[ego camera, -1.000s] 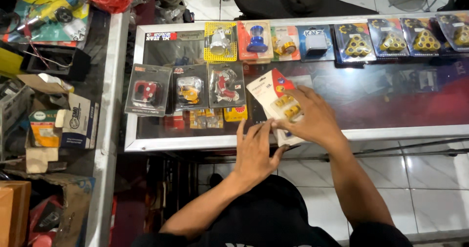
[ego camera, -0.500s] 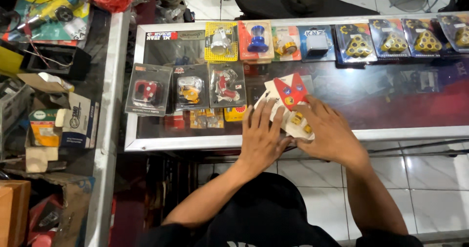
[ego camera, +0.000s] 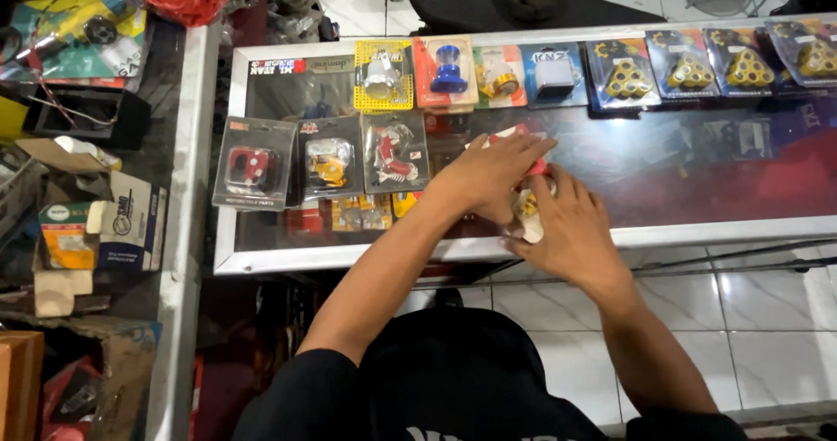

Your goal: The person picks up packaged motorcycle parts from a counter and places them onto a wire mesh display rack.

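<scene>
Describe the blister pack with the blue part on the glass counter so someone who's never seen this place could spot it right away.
Start at the glass display counter and follow the row of packs along its far edge. The blue-part pack lies there, just right of the yellow-carded pack and left of the pack with a gold part. It alone has a red-orange card with a deep blue, hourglass-shaped piece.

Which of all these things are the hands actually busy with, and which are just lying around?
In hand:
- white, red and yellow packet, mostly covered
- left hand flat on it
- right hand on its near end

Lying about:
- blister packs, near row
- packs along the far edge
- glass counter
- cardboard boxes
</scene>
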